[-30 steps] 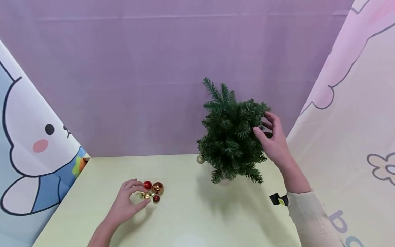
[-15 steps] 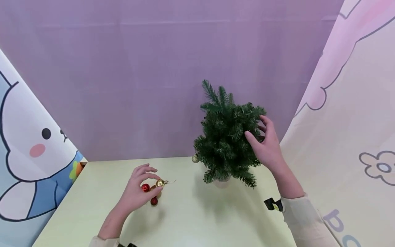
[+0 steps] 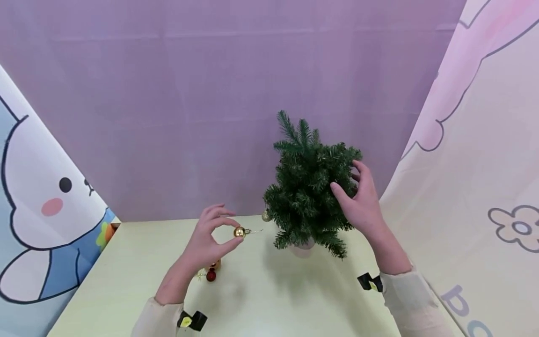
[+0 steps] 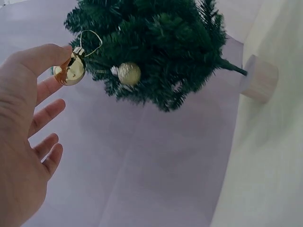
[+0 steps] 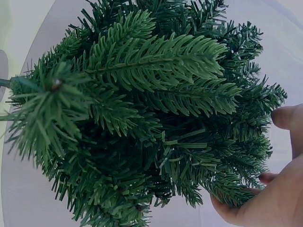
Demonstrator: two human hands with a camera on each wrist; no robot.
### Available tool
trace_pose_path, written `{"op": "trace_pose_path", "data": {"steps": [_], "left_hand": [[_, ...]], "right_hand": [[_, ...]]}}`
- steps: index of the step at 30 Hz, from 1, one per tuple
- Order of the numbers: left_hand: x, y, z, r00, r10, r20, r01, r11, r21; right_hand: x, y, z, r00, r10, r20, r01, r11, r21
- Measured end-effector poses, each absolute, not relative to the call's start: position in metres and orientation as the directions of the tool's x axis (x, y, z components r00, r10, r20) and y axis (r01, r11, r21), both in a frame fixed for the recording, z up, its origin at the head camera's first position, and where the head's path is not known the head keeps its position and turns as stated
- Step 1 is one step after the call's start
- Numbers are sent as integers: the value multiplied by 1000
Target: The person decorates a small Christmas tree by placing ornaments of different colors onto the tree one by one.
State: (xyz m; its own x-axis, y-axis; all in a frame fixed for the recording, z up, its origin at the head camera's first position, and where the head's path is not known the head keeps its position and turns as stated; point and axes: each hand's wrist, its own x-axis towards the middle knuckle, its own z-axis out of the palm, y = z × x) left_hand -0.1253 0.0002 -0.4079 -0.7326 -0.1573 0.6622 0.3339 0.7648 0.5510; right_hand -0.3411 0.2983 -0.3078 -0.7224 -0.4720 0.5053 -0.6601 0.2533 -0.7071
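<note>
A shiny gold ball [image 3: 239, 232] with a thin loop is pinched between thumb and index finger of my left hand [image 3: 206, 241], above the table left of the small green tree [image 3: 309, 192]. The left wrist view shows the gold ball [image 4: 71, 71] near the branches, its loop standing out toward them. A glittery gold ball [image 4: 129, 74] hangs on the tree's left side. My right hand [image 3: 364, 203] holds the tree's right side, thumb in front and fingers partly hidden behind branches; in the right wrist view the fingers curl round a branch tip [image 5: 227, 191].
Several small balls, one dark red [image 3: 211, 275], lie on the pale table [image 3: 139, 267] below my left forearm, which partly hides them. The tree's round base [image 4: 260, 79] stands on the table. A purple cloth [image 3: 189, 117] hangs behind, with patterned cloths at both sides.
My left hand has lifted the shiny gold ball from beside the other balls and moved it right and up toward the tree. The right hand keeps its hold on the tree.
</note>
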Motion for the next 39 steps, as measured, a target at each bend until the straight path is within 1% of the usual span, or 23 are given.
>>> {"op": "trace_pose_path", "data": {"steps": [6, 9, 12, 16, 18, 22, 23, 25, 27, 28, 30, 32, 35, 37, 39], "left_hand": [[-143, 2, -392, -724, -52, 688, 396, 785, 477], [-152, 3, -385, -709, -23, 705, 432, 776, 460], [-161, 6, -378, -697, -8, 717, 457, 766, 452], [-171, 13, -369, -685, 2, 728, 478, 756, 448], [-177, 16, -366, -668, 8, 744, 500, 746, 440], [-187, 20, -361, -614, 11, 789, 553, 720, 420], [-189, 20, -361, -608, 8, 794, 561, 712, 422], [-192, 22, -361, -604, 0, 797, 570, 699, 432], [-193, 25, -361, -612, -14, 791, 570, 685, 453], [-193, 26, -362, -620, -25, 785, 567, 677, 469], [-193, 29, -362, -633, -49, 773, 556, 666, 497], [-191, 33, -362, -644, -75, 762, 546, 652, 526], [-186, 41, -359, -656, -106, 747, 539, 627, 563], [-180, 49, -354, -665, -113, 738, 541, 608, 580], [-174, 56, -348, -674, -116, 729, 545, 588, 597]], "right_hand": [[-337, 294, -314, -736, -405, 542, -660, 255, -706], [-336, 291, -316, -736, -382, 559, -662, 236, -711], [-335, 290, -318, -741, -374, 558, -657, 232, -717], [-336, 290, -320, -748, -349, 565, -656, 259, -709], [-338, 289, -319, -745, -338, 575, -663, 273, -697], [-341, 284, -317, -740, -323, 591, -671, 291, -682], [-341, 283, -316, -742, -315, 592, -669, 297, -681], [-341, 282, -317, -724, -287, 628, -690, 303, -657], [-338, 281, -318, -667, -255, 700, -743, 296, -600], [-335, 281, -318, -620, -242, 747, -781, 289, -554], [-328, 279, -318, -481, -223, 848, -866, 271, -421], [-316, 277, -318, -332, -236, 913, -929, 248, -274], [-300, 271, -320, -155, -295, 943, -974, 206, -96], [-292, 267, -323, -71, -340, 938, -984, 177, -11], [-288, 264, -325, -13, -376, 926, -987, 151, 48]]}}
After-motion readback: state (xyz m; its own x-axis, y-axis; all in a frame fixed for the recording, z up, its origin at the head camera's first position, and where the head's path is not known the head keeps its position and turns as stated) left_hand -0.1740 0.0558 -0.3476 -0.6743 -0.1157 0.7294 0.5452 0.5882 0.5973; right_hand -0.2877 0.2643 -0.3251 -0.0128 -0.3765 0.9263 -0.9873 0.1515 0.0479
